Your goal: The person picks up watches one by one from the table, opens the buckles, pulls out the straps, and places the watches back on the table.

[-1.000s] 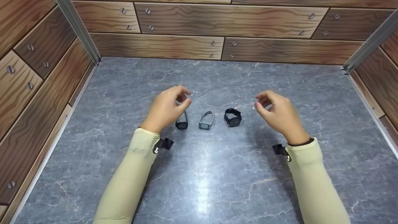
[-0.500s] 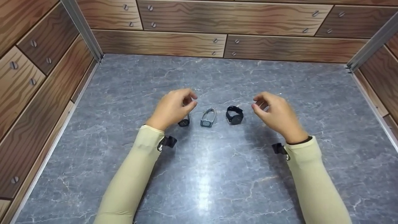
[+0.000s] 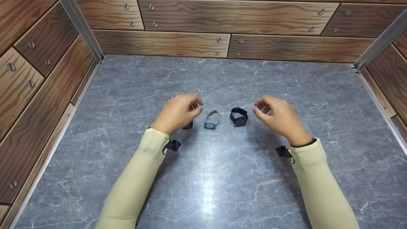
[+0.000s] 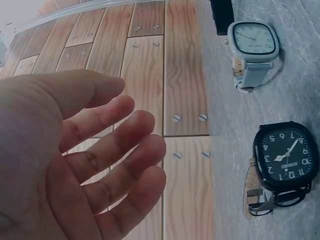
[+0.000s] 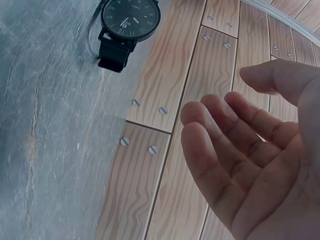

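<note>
Three wristwatches lie in a row on the grey marbled surface. My left hand [image 3: 176, 113], fingers loosely bent and holding nothing, hovers over the square black watch [image 3: 188, 125] and hides most of it in the head view. In the left wrist view that black watch [image 4: 286, 156] shows white numerals and a buckled strap. The pale blue-grey square watch [image 3: 210, 125] sits in the middle, just right of my left fingertips. To the right is a round black watch [image 3: 241, 121] with a black strap [image 5: 114, 56]. My right hand [image 3: 279, 117] hovers right of it, relaxed and holding nothing.
The marbled surface [image 3: 152, 78] is bounded by wood-print panels: a back wall [image 3: 187, 44], a left wall [image 3: 41, 105] and a right wall [image 3: 386, 82]. Grey metal posts stand at the two back corners. A small black strap-on device [image 3: 173, 145] hangs at my left wrist.
My left hand has shifted right and slightly nearer, covering more of the square black watch. My right hand has moved a little left toward the round watch. The watches stay in place.
</note>
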A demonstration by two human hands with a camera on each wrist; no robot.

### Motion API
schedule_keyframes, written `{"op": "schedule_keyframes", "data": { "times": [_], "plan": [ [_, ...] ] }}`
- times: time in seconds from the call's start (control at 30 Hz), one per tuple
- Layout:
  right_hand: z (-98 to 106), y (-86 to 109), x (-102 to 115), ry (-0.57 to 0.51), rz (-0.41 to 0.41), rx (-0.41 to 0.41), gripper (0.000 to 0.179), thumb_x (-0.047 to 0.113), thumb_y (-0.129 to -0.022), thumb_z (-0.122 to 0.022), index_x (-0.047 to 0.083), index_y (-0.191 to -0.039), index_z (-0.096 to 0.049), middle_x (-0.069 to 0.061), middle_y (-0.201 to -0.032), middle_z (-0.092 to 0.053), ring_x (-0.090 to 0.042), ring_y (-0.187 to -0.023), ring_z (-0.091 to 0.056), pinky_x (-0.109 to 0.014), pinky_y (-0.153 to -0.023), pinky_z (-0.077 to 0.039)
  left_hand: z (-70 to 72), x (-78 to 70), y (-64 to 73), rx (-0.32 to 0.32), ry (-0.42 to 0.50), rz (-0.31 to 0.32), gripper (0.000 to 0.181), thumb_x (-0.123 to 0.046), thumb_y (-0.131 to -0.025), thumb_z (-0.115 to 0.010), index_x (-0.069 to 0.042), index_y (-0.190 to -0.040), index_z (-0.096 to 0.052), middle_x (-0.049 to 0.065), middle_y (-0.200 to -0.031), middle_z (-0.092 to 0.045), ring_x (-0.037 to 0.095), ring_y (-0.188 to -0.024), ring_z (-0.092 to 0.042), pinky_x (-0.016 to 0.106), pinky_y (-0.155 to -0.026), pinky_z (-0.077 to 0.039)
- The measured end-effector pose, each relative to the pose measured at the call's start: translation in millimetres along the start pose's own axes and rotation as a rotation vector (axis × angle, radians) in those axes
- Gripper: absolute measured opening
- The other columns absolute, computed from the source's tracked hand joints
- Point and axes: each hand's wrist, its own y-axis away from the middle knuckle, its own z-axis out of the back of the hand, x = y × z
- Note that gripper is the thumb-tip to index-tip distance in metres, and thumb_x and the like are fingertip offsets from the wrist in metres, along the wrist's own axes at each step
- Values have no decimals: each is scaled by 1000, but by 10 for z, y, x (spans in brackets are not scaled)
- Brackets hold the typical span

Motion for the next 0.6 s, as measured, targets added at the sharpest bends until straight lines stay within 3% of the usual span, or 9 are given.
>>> {"op": "schedule_keyframes", "data": {
  "times": [0.13,0.4,0.6],
  "plan": [
    [-18,-7,3,-46,0,51,19,18,-99,-70,3,-109,-71,-9,-97,-74,-24,-84,-69,-41,-76,-56,-46,11,-13,20,-13,-14,18,-23,-100,-67,-12,-113,-74,1,-100,-74,16,-91,-68,38,-83,-55],
    [-69,-14,28,-135,18,113,15,17,-99,-70,4,-107,-72,-6,-94,-73,-21,-84,-67,-34,-74,-55,-196,27,-22,119,-56,-41,16,-19,-98,-70,-12,-112,-75,3,-100,-75,20,-91,-69,42,-84,-56],
    [-91,-7,42,-161,29,171,18,18,-99,-71,3,-109,-73,-4,-95,-73,-22,-85,-67,-28,-72,-53,-289,10,-22,143,-113,-79,17,-19,-96,-72,-12,-111,-76,4,-100,-76,22,-91,-71,43,-83,-57]
  ]
}}
